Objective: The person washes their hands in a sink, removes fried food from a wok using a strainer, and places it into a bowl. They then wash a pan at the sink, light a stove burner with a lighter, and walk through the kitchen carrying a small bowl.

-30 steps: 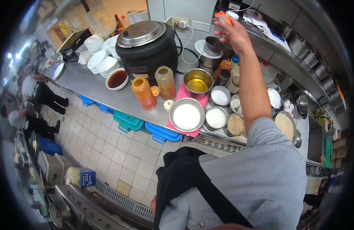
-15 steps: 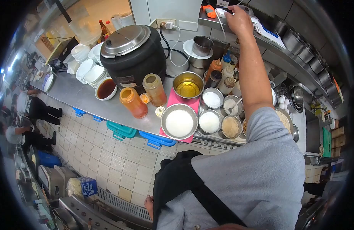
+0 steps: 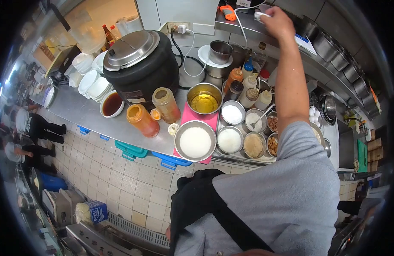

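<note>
My right hand (image 3: pixel 279 23) is raised at the upper shelf, its fingers closed on a small white object (image 3: pixel 261 16) with a white cable beside it. An orange tool (image 3: pixel 227 13) lies on the shelf to its left. Only a sliver of my left hand (image 3: pixel 168 232) shows low beside the black apron; its fingers are hidden. Below my right arm stand squeeze bottles (image 3: pixel 249 97) and metal bowls of powders (image 3: pixel 231 113). A pot of yellow oil (image 3: pixel 204 102) and a bowl of white liquid (image 3: pixel 195 142) sit on a pink cloth (image 3: pixel 189 115).
A large black soup warmer (image 3: pixel 141 72), two orange-stained bottles (image 3: pixel 143 121), a bowl of dark sauce (image 3: pixel 112 105) and stacked white plates (image 3: pixel 98 88) stand on the counter. Metal pots (image 3: pixel 327 46) line the shelf at right. Two people (image 3: pixel 41 126) stand at far left.
My right hand has moved slightly right and down along the shelf with the white object in its fingers. Less of my left hand shows. The view has shifted a little.
</note>
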Demonstrator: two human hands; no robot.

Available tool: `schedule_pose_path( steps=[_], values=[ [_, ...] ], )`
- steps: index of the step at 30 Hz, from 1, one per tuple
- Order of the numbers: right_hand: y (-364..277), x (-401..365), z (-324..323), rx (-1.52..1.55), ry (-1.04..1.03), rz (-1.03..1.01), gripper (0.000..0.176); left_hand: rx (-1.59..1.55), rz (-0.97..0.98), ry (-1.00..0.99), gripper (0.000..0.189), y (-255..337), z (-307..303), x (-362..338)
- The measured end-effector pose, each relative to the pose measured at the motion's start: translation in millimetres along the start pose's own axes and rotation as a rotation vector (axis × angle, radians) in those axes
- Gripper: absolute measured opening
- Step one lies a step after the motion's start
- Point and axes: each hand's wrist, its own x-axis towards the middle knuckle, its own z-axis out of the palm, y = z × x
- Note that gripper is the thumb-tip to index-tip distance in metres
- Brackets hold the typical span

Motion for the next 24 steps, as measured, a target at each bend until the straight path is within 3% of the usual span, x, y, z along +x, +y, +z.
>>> schedule_pose_path(
  steps=[2, 6, 9, 12, 14, 17, 18, 20, 24],
  values=[
    [13.6, 10.2, -21.4, 0.007, -0.031, 0.171, 0.044, -0.012, -0.005, 0.005, 0.038, 3.3, 0.7, 1.6],
    [38.8, 48.5, -31.2, -0.202, 0.096, 0.219, 0.046, -0.05, -0.004, 0.018, 0.038, 11.3, -0.4, 5.5],
    [80.2, 112.8, -2.6, -0.352, -0.174, 0.059, 0.033, -0.132, -0.008, 0.022, 0.039, 21.1, -3.9, 10.0],
    [126.1, 166.3, 44.6, -0.539, -0.209, -0.027, 0.033, -0.385, -0.043, 0.033, 0.043, 17.0, -4.2, 23.4],
    [120.9, 160.7, 47.6, -0.544, -0.208, 0.003, 0.034, -0.588, -0.086, 0.03, 0.048, 12.9, -9.4, 27.7],
    [184.8, 220.8, 95.1, -0.471, -0.143, -0.076, 0.037, -0.596, -0.141, 0.0, 0.048, 43.7, -11.1, 0.2],
    [164.9, 212.7, 76.4, -0.563, -0.239, -0.044, 0.039, -0.589, -0.143, -0.005, 0.047, 49.9, -10.1, -6.2],
    [166.0, 221.7, 63.0, -0.532, -0.073, -0.099, 0.041, -0.562, -0.147, -0.022, 0.047, 53.3, -8.3, -11.8],
    [80.8, 123.9, 4.9, -0.399, 0.386, 0.062, 0.046, -0.286, -0.06, -0.114, 0.046, 16.7, -12.6, 13.5]
  ],
)
